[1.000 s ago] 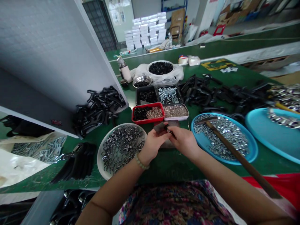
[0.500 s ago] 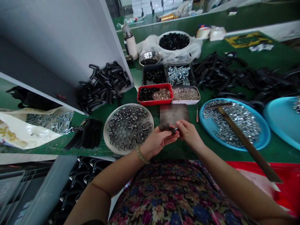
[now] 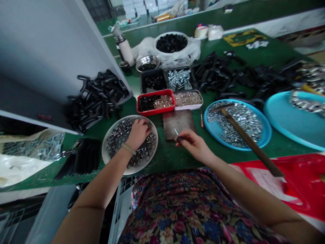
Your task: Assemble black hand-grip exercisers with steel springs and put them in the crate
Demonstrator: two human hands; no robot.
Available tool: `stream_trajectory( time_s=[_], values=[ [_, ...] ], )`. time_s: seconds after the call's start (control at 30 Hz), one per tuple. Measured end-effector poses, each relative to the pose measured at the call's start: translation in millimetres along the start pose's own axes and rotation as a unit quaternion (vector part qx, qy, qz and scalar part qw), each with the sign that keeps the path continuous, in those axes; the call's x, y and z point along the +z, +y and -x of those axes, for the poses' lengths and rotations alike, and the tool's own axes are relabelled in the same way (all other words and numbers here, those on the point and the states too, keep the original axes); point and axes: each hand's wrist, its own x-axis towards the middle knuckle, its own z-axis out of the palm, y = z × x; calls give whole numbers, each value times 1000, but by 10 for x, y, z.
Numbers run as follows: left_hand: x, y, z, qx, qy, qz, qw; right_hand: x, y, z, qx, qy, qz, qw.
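Observation:
My left hand reaches into the white round dish of dark metal rings, fingers curled down among the rings; what they grip is hidden. My right hand hovers just in front of the dark metal plate and pinches a small black piece with a bright screw sticking up.
Small trays hold black caps and gold washers, small silver parts, and screws. A hammer lies across the blue dish of nuts. Black handles are piled left and right. A second blue dish sits far right.
My hands have parted: the left moved left into the dish of rings, while the right stayed with the small black piece. The dark grey part seen between the hands is gone from view.

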Motion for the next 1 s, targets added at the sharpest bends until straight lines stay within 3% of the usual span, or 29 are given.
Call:
stream_trajectory(
  time_s=[0.1,0.13,0.2,0.27,0.3,0.37,0.43,0.5,0.57,0.6,0.67,0.77,0.87,1.0],
  values=[
    [-38,273,-48,-49,-24,173,983,-60,-103,63,-102,-82,127,983],
    [-38,404,-45,-69,-47,258,963,-82,-132,75,-135,-110,164,971],
    [-9,680,-30,-104,-98,426,893,-142,-161,90,-179,-130,212,952],
    [50,940,-36,-128,-127,543,820,-240,-147,120,-190,-91,239,948],
    [87,1059,-62,-134,-137,572,798,-305,-127,149,-187,-60,248,949],
    [169,1274,-182,-115,-167,586,785,-465,-74,241,-181,1,249,951],
    [281,1476,-400,-54,-191,559,805,-653,-20,367,-161,61,230,958],
    [447,1684,-689,30,-178,475,861,-846,15,496,-120,147,181,965],
    [663,1904,-981,113,-127,324,931,-1023,22,598,-73,242,114,961],
    [778,2013,-1105,148,-115,249,950,-1099,16,634,-58,280,84,955],
    [983,2212,-1277,195,-114,146,963,-1215,-4,683,-49,324,50,943],
    [1163,2404,-1346,210,-124,96,965,-1293,-9,718,-53,346,31,936],
    [1185,2449,-1335,193,-124,100,968,-1283,37,728,-32,343,10,939],
    [1067,2355,-1369,194,-104,128,967,-1207,98,728,-14,312,-10,950]
  ],
)
